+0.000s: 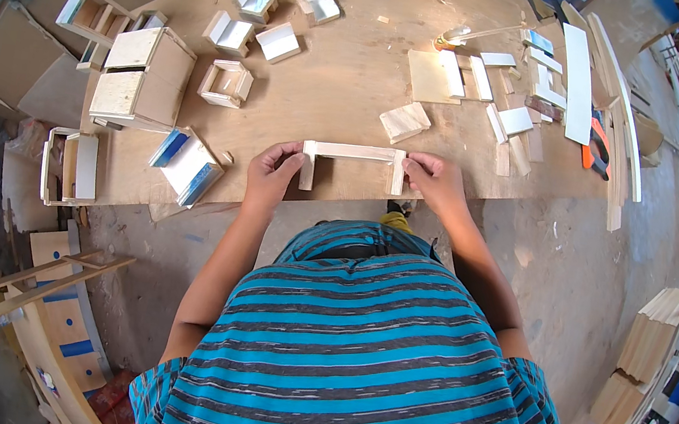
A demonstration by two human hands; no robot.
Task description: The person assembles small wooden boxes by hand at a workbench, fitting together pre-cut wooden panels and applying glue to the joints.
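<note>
Between my two hands, at the near edge of the workbench (pixel 285 105), is a small U-shaped wooden frame (pixel 355 153), its long bar on the far side and two short legs toward me. My left hand (pixel 274 170) pinches its left corner with thumb and fingers. At the right corner my right hand (pixel 439 183) grips the other leg the same way. Just beyond the frame lies a pale wooden block (pixel 404 122). Left of my left hand is a white and blue panel piece (pixel 187 166) with raised ends.
Small wooden boxes (pixel 226 83) and a larger two-part box (pixel 144 73) stand on the left. White and wooden strips (pixel 480 79), a handsaw with an orange and black handle (pixel 598 149) and long boards (pixel 579 85) lie right. Stacked wood (pixel 642 341) stands on the floor.
</note>
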